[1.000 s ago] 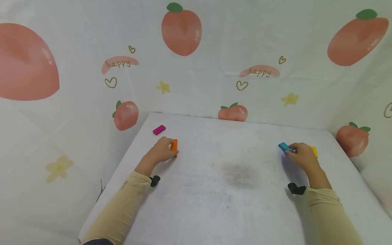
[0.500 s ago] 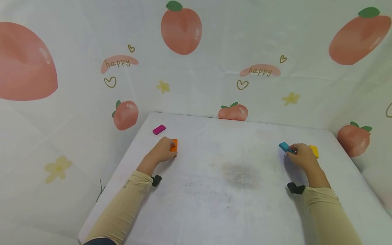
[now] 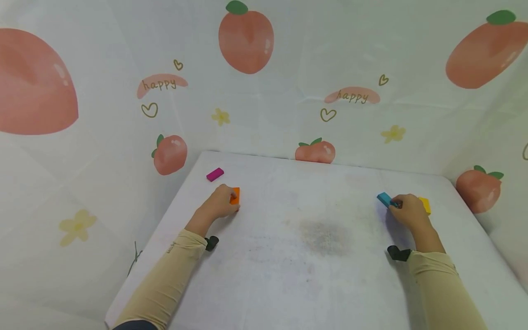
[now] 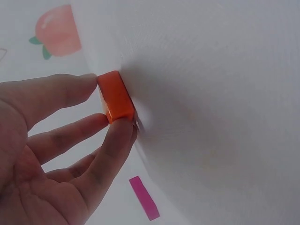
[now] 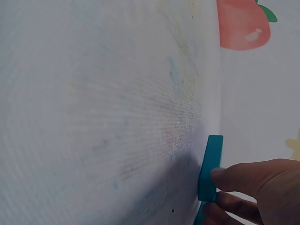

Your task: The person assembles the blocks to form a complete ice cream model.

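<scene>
An orange block (image 3: pixel 235 196) is pinched between the thumb and fingers of the left hand (image 3: pixel 217 202); the left wrist view shows the orange block (image 4: pixel 116 96) gripped at its ends by the left hand (image 4: pixel 61 140). At the right, the right hand (image 3: pixel 408 211) pinches a blue block (image 3: pixel 385 199). In the right wrist view, thumb and fingers of the right hand (image 5: pixel 262 187) hold the blue block (image 5: pixel 211 164), and a second blue-green piece (image 5: pixel 200 214) shows below it, partly hidden by fingers. Just right of the right hand lies a yellow block (image 3: pixel 425 205).
A magenta block (image 3: pixel 215 174) lies near the back left corner of the white table (image 3: pixel 280 275), beyond the left hand. Behind the table hangs a white cloth (image 3: pixel 288 91) printed with peaches. Black pieces stick out from both sleeve cuffs.
The left fingers lie slightly closer around the orange block than a second ago. The right hand and blue block have barely shifted; the whole view moved slightly.
</scene>
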The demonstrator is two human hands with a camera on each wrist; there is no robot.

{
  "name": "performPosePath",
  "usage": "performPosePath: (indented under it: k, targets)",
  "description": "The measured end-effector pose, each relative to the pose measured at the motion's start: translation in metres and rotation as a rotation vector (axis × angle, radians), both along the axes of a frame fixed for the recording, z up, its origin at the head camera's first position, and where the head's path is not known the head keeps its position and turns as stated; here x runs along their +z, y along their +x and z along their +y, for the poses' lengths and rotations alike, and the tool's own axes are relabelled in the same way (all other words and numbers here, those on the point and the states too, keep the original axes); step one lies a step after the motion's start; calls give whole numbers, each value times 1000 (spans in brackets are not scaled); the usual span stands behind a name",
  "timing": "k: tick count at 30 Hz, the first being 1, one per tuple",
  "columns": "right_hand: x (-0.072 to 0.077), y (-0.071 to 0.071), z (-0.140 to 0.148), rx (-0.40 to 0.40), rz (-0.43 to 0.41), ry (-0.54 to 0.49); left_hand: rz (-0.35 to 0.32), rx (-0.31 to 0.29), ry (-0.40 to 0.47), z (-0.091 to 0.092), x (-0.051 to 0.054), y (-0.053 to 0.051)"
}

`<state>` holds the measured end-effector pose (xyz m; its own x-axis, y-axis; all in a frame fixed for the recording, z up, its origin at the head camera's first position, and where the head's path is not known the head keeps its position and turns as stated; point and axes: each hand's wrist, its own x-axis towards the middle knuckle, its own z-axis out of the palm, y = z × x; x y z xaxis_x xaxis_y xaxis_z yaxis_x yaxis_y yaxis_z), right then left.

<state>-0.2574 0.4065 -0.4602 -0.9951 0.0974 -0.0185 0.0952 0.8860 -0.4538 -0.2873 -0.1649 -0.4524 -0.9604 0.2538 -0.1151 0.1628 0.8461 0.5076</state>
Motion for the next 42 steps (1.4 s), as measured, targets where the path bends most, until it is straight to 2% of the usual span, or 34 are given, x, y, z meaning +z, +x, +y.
performPosePath:
  k: [16,27,35,42]
  targets:
    - [0,-3,3,12,1,9,-2,6,8,1,-1,1]
    - [2,-3,2,9,-7,17,-20,6,17,9,5,9]
    - [3,-3,0,-2,-18,7,-32,3,16,12,2,11]
    - [1,-3,0,-16,-20,11,-6,-9,17,13,1,12]
